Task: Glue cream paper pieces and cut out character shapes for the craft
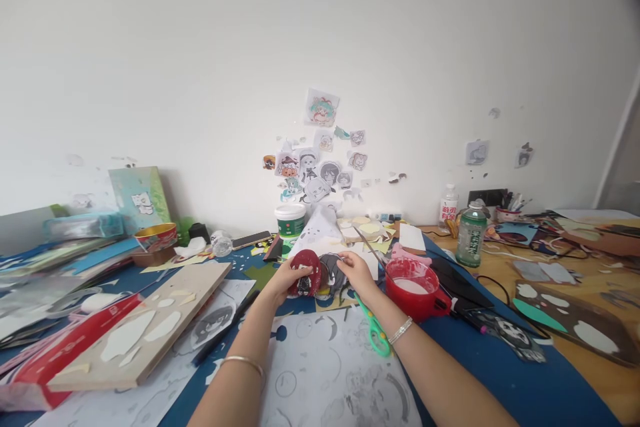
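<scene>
My left hand [284,280] is closed on a dark red rounded piece [311,265] with a small black-and-white figure on it, its thumb lying across the front. Right beside that, a dark grey cutout [334,271] is pinched at its upper right edge by my right hand [356,272]. The two pieces meet or overlap; which, I cannot tell. Green-handled scissors [379,339] lie by my right forearm, partly hidden under it. Below my hands is a white sheet [305,373] with grey printed drawings.
A red pot [413,285] of white paste with a stick [371,244] in it stands right of my hands. A board [195,287] with paper scraps lies left. Behind are a white-and-green tub [291,221] and a phone [251,239]. A green bottle [471,235] stands right.
</scene>
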Demonstrator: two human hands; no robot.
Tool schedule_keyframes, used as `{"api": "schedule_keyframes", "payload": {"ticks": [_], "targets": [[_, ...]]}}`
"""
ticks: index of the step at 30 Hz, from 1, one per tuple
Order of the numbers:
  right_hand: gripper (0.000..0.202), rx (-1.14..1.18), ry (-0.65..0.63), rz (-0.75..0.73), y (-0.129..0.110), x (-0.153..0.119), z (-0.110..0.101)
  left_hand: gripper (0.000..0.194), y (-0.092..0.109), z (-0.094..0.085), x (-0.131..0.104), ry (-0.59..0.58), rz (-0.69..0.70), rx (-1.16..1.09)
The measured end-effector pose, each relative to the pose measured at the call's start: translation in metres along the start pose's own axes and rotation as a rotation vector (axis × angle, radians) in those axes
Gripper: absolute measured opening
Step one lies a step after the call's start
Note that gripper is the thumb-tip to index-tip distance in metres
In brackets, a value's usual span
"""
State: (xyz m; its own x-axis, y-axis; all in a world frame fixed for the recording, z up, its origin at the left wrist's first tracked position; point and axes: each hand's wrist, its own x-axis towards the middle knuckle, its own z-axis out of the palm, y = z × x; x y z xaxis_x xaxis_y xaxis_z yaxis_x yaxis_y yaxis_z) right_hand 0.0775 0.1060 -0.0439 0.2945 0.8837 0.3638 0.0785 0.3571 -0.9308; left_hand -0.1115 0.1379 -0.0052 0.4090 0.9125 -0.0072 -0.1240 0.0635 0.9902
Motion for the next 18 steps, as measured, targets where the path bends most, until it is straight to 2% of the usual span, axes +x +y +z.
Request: {"api": "schedule_keyframes", "payload": {"ticks": [6, 8, 14, 18], "targets": [[0.028, -0.12, -0.046, -0.006, -0.002, -0.001, 0.001, 0.05, 0.005, -0.001, -0.007, -0.116, -0.004, -0.009], [0.027, -0.212, -0.037, 0.003, -0.004, 0.0, -0.002, 0.052, 0.007, -0.002, -0.008, -0.119, 0.007, -0.027], [0.021, -0.598, 0.122, 0.009, -0.005, 0.003, -0.021, 0.051, 0.008, -0.021, -0.001, 0.01, 0.084, -0.106], [0.017, -0.735, 0.133, 0.026, -0.002, 0.0, -0.022, 0.05, 0.005, -0.028, 0.004, 0.075, 0.094, -0.133]]}}
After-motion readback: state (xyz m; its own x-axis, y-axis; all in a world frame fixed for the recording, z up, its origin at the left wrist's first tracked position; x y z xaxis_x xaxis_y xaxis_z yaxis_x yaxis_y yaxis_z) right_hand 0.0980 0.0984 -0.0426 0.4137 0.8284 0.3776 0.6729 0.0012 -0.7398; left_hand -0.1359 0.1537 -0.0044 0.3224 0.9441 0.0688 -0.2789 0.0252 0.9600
